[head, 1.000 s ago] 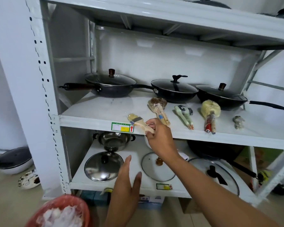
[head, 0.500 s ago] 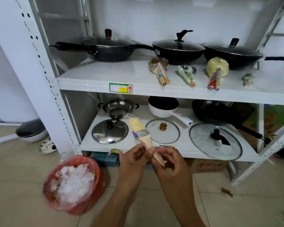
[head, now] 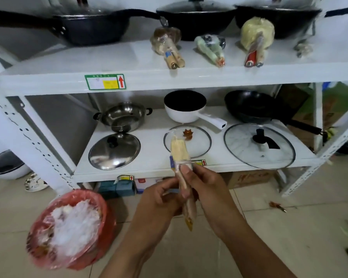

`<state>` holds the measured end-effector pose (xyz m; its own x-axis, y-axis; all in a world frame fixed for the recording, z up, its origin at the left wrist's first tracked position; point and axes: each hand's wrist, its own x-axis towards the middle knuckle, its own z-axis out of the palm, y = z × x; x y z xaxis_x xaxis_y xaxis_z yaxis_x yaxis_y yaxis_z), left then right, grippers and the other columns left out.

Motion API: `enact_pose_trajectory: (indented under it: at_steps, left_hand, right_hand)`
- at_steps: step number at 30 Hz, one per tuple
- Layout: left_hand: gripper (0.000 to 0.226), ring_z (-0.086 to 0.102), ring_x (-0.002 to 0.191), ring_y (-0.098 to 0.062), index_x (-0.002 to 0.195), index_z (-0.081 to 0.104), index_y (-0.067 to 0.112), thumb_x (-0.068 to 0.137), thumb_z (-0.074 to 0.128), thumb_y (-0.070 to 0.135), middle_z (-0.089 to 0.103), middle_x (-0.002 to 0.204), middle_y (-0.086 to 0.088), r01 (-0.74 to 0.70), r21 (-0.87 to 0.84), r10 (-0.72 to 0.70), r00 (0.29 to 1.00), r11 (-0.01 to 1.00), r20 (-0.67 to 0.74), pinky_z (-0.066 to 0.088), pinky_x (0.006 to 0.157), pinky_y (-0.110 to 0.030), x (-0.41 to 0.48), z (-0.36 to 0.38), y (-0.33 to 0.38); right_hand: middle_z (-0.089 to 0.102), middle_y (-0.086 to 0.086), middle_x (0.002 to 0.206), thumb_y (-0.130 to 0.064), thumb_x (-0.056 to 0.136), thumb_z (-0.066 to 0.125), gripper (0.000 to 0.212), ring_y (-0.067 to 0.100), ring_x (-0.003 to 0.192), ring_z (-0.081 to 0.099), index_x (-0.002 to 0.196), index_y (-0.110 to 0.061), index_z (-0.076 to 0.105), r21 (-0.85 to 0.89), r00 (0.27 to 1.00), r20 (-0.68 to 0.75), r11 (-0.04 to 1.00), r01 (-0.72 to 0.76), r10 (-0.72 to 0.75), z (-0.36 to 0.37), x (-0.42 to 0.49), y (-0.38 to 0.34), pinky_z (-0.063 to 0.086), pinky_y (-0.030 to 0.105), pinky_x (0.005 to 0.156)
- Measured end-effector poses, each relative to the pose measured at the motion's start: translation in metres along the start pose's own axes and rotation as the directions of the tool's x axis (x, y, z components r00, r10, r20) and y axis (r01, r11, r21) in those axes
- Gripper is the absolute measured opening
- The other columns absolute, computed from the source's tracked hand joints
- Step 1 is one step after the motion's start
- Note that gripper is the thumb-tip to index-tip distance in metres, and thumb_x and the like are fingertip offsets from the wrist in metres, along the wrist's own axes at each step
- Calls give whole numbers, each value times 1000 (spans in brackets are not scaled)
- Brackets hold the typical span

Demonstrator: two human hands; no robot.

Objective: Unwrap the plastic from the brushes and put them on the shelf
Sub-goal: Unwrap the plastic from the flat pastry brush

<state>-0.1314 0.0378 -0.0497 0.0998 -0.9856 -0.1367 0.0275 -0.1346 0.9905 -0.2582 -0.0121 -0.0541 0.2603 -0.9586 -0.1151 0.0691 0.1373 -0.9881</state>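
Note:
A flat pastry brush (head: 180,152) with pale bristles and a wooden handle, still in clear plastic, stands upright between my hands in front of the lower shelf. My right hand (head: 207,189) grips its handle with the thumb on the ferrule. My left hand (head: 159,199) pinches the handle's plastic from the left. Three more wrapped brushes lie on the upper shelf (head: 68,63): a brown one (head: 167,47), a green one (head: 210,49) and a yellow round one (head: 256,35).
Black pans line the back of the upper shelf. The lower shelf (head: 149,163) holds a steel pot (head: 122,116), a white saucepan (head: 187,109), a black wok (head: 255,107) and several lids. A red bag-lined bin (head: 68,227) of crumpled plastic stands on the floor at the left.
The brush came off the upper shelf and down in front of me. My left hand joined the right on its handle. The view tilted down and closer to the shelf.

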Motion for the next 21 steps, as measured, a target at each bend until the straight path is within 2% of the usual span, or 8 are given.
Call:
enact_pose_trajectory:
  at_steps: [2, 4, 6, 8, 11, 15, 21]
  left_hand:
    - [15, 78, 87, -21, 105, 77, 13, 92, 71, 8, 80, 96, -5, 35, -100, -42, 997, 994, -67, 61, 73, -30, 3, 3, -5]
    - [10, 77, 87, -23, 99, 76, 8, 90, 73, 11, 79, 95, -9, 67, -182, -89, 989, 981, -121, 61, 73, -33, 4, 3, -10]
    - [8, 77, 87, -23, 96, 77, 7, 92, 72, 13, 79, 93, -11, 86, -184, -112, 984, 979, -138, 61, 72, -31, 4, 2, -13]
    - [10, 77, 87, -23, 93, 79, 9, 94, 70, 13, 79, 91, -10, 90, -159, -114, 982, 983, -150, 62, 72, -32, 3, -1, -14]
    - [11, 78, 86, -18, 93, 80, 13, 95, 69, 15, 80, 87, -4, 59, -60, -70, 978, 996, -195, 64, 76, -35, 4, -4, -13]
    - [12, 76, 78, -11, 87, 82, 27, 93, 73, 22, 79, 80, 10, -21, 245, 87, 962, 969, -260, 65, 75, -37, 7, -6, -13]
    - [13, 74, 73, -5, 81, 81, 29, 90, 73, 24, 77, 75, 15, -16, 301, 115, 942, 954, -316, 64, 75, -41, 8, -7, -11]
  right_hand:
    - [73, -6, 74, -35, 96, 66, 26, 12, 73, 70, 109, -15, 76, 133, 999, -9, 990, -42, 44, 1, 6, 4, 56, 32, 71]
    - [77, 4, 89, -30, 95, 67, 25, 16, 81, 72, 110, -13, 77, 245, 997, -17, 967, -73, 80, 1, 10, 6, 57, 35, 76]
    - [78, 8, 99, -28, 94, 67, 26, 16, 86, 72, 112, -12, 77, 295, 997, -4, 953, -74, 79, 0, 11, 7, 57, 33, 76]
    - [77, 7, 101, -28, 95, 67, 28, 15, 86, 72, 115, -11, 76, 298, 997, 8, 952, -71, 72, 1, 12, 9, 57, 29, 73]
    - [78, 7, 106, -30, 90, 69, 34, 17, 91, 72, 119, -13, 74, 287, 998, 5, 956, -55, 56, 3, 14, 12, 57, 31, 77]
    - [78, 9, 106, -32, 88, 70, 39, 21, 89, 73, 123, -15, 73, 272, 999, 11, 961, -54, 53, 4, 16, 14, 58, 31, 76]
    - [78, 9, 108, -28, 87, 70, 38, 22, 92, 72, 122, -12, 73, 308, 999, 30, 950, -49, 42, 6, 20, 18, 59, 34, 82]
